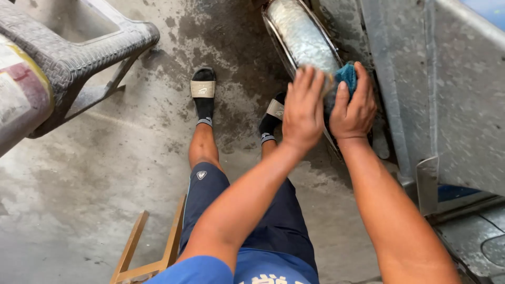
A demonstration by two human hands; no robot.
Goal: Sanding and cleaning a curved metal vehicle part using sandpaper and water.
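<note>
Head view: right hand (353,105) closed on a blue cloth (347,75), bunched, teal-blue, only a corner showing past the fingers, pressed on the metal cylinder (302,34). Cylinder is silvery, mottled, rimmed, lying tilted on the wet concrete floor (94,173), running up and away from both hands. Left hand (304,108) just beside the right, fingers spread flat, resting on the cylinder, holding nothing. Below the hands: sandalled feet, dark shorts. Grey plastic chair (79,52) far off left of the left hand.

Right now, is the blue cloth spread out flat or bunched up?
Bunched up: the blue cloth is wadded under the right hand, pressed against the shiny metal cylinder.
</note>
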